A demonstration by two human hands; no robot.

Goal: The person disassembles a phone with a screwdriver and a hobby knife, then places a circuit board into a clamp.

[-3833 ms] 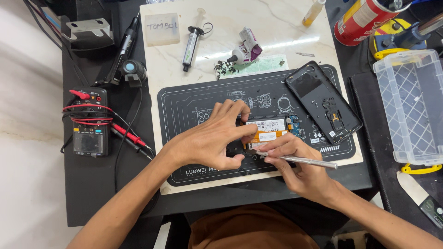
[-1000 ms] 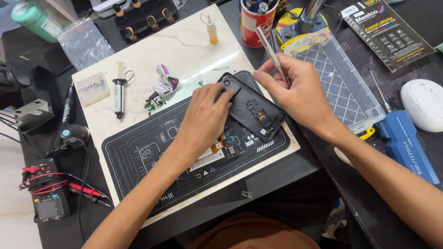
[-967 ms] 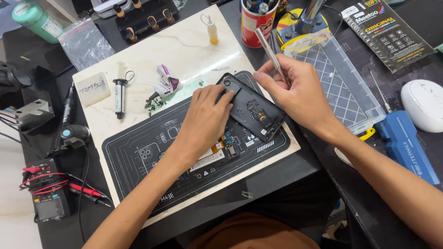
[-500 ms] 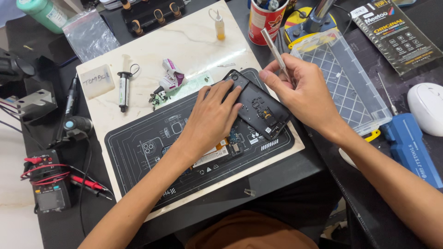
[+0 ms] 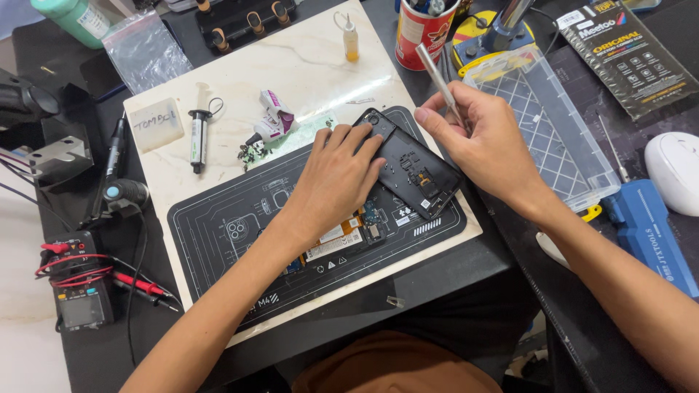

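head view, left hand (image 5: pixel 336 177) pressed flat on black phone frame (image 5: pixel 415 166), right hand (image 5: pixel 477 142) pinching metal tweezers (image 5: pixel 437 76)

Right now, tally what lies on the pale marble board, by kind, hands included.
Hands: 2, left hand on the black phone frame, right hand holding tweezers
Work mats: 1
Syringes: 1
Dropper bottles: 1
Total: 7
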